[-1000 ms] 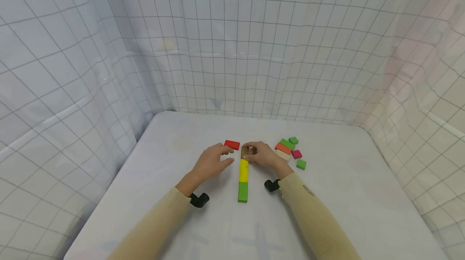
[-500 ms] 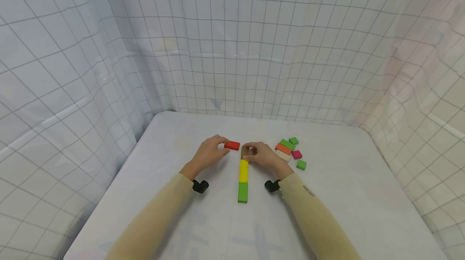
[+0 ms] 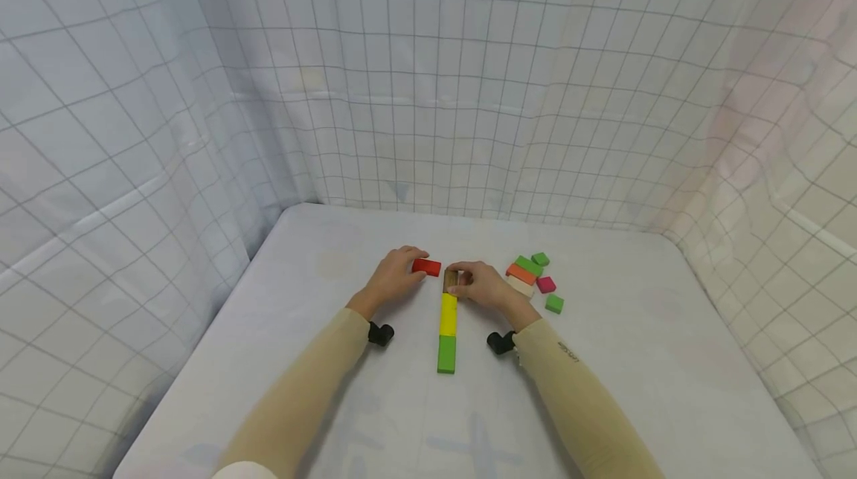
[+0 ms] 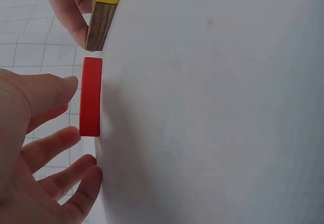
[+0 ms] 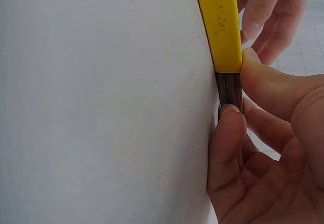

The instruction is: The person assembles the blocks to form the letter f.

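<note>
A brown wooden block (image 3: 451, 281), a yellow block (image 3: 448, 314) and a green block (image 3: 446, 354) lie end to end in a straight row on the white table. My right hand (image 3: 483, 284) holds the brown block at the row's far end, thumb and fingers curled about it; in the right wrist view they partly hide the brown block (image 5: 230, 88). To the left, a red block (image 3: 426, 267) lies crosswise near the brown one, a small gap between them. Around the red block my left hand (image 3: 395, 275) spreads its fingers; in the left wrist view the thumb stands apart from the red block (image 4: 91, 97).
Right of my right hand lies a loose group: a long green block (image 3: 529, 265), an orange block (image 3: 521, 274), a cream block (image 3: 521, 286), a pink block (image 3: 546, 284) and small green blocks (image 3: 554, 303). Gridded white curtains (image 3: 428, 129) enclose the table (image 3: 602, 390) at back and sides.
My left hand has moved forward and to the right, bringing its fingers around the red block. The right hand keeps its hold on the brown block, and the row lies as before.
</note>
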